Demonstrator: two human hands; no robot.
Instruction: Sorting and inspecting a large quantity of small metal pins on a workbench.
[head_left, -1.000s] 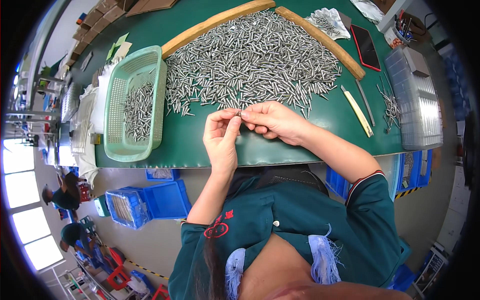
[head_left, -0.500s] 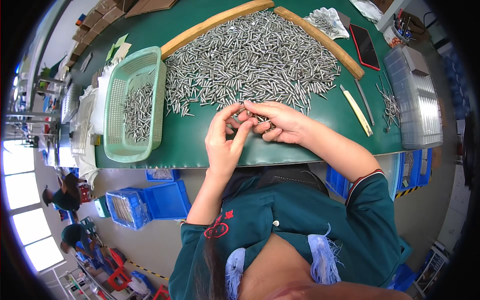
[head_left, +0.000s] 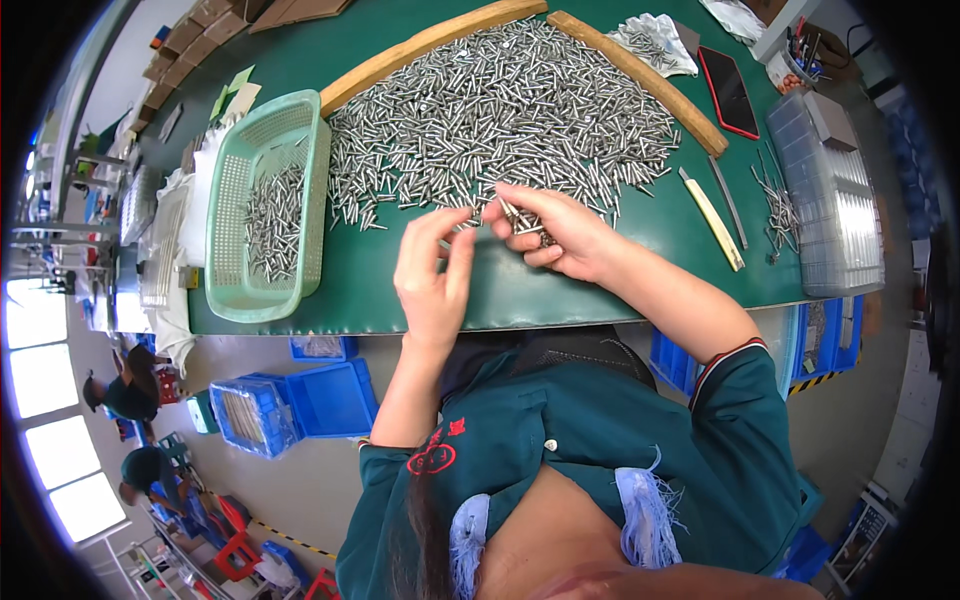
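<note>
A large heap of small silver metal pins [head_left: 500,110] covers the middle of the green table. My right hand [head_left: 565,235], at the heap's near edge, is closed around a bunch of similar pins [head_left: 522,218], their ends showing between thumb and fingers. Just left of it, my left hand [head_left: 432,275] pinches what looks like a single metal pin [head_left: 473,217] between thumb and forefinger. More pins [head_left: 275,225] lie inside a pale green perforated plastic basket [head_left: 316,215] on the left.
Two wooden bars [head_left: 425,50] border the heap's far side. On the right are a phone [head_left: 730,92], a yellow-handled cutter [head_left: 712,220], a thin metal strip [head_left: 730,200], loose long pins [head_left: 779,215] and clear plastic boxes [head_left: 828,200]. Blue crates [head_left: 335,400] stand below the table.
My hands have come apart: the left has drawn slightly left and down, away from the right. The right fingers have shifted, showing more of the pins they hold.
</note>
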